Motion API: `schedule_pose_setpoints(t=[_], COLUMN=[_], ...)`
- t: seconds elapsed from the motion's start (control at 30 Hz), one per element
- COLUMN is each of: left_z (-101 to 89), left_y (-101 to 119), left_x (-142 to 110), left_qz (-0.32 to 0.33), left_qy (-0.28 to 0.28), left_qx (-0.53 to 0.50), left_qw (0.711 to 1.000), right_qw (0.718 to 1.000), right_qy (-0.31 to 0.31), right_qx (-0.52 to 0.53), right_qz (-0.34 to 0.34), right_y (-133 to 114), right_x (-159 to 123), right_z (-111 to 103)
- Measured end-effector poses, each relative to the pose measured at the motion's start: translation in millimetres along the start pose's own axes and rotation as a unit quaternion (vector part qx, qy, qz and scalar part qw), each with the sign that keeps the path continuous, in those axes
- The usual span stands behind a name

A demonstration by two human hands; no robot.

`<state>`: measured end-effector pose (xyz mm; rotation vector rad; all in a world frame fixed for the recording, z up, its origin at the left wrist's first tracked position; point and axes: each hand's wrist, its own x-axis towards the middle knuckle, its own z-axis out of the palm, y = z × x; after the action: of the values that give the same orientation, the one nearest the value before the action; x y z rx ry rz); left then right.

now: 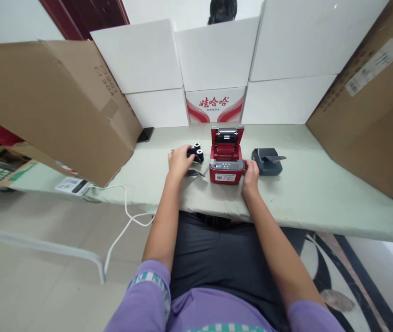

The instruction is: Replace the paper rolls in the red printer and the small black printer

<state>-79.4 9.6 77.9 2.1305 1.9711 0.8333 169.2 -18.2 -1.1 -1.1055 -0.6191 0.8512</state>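
Observation:
A small red printer [226, 159] stands on the table with its lid tilted up and open. My right hand [251, 174] rests against the printer's right front corner, fingers curled onto it. My left hand [180, 160] lies just left of the printer, fingers closed on a black part with two white-cored rollers [196, 152]. A small dark scrap [195, 173] lies on the cloth below that hand.
A dark grey device [267, 161] sits right of the printer. Large cardboard boxes [54, 106] [372, 101] flank the table; white boxes [217, 64] form a back wall. A phone [145, 134] lies at the back left. A white cable [127, 216] hangs off the table's front.

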Motion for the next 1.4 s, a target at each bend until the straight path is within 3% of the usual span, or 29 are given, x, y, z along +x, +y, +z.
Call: schedule_pose_setpoints(t=[0.13,0.27,0.33,0.43,0.5,0.57,0.63,0.7,0.77,0.83,0.97,1.07,1.23,1.4], left_z=[18.3,25.9,19.6,-3.0,-22.5,-39.9,-50.6,-50.8,-39.5,-18.5,31.9,54.7,53.4,46.8], left_y=[31,39,35,28,26,27,33,39,45,49,57,61,61,65], left_x=[47,70,74,77,78,76,70,61,51,41,32,34,42,53], left_qz=[0.044,0.049,0.062,0.065,0.061,0.055,0.039,0.014,-0.008,-0.014,-0.001,0.012,0.089,0.121], left_qy=[-0.098,-0.177,-0.153,-0.030,0.060,0.097,0.075,0.015,-0.053,-0.103,-0.145,-0.159,-0.147,-0.209], left_qx=[0.029,0.078,0.074,0.009,-0.068,-0.180,-0.308,-0.419,-0.483,-0.500,-0.469,-0.420,-0.270,-0.148], left_qw=[0.994,0.980,0.983,0.997,0.994,0.977,0.947,0.908,0.874,0.860,0.871,0.893,0.947,0.959], right_qw=[1.000,1.000,1.000,1.000,1.000,1.000,1.000,1.000,1.000,1.000,1.000,0.999,0.999,0.999], right_qy=[-0.003,-0.006,-0.005,-0.003,-0.005,-0.009,-0.012,-0.013,-0.014,-0.014,-0.013,-0.010,-0.010,-0.011], right_qx=[0.001,0.005,0.005,0.006,0.009,0.010,0.008,0.006,0.007,0.005,-0.019,-0.033,-0.037,-0.045], right_qz=[-0.003,-0.006,-0.006,-0.003,-0.001,0.001,0.005,0.006,0.004,-0.002,-0.018,-0.025,-0.030,-0.029], right_y=[3,4,4,2,1,1,1,2,3,5,4,3,3,5], right_x=[1,1,1,0,0,0,0,1,1,1,1,0,2,4], right_z=[-2,-3,-2,-2,-2,-2,-3,-3,-3,-3,-3,-3,-4,-4])
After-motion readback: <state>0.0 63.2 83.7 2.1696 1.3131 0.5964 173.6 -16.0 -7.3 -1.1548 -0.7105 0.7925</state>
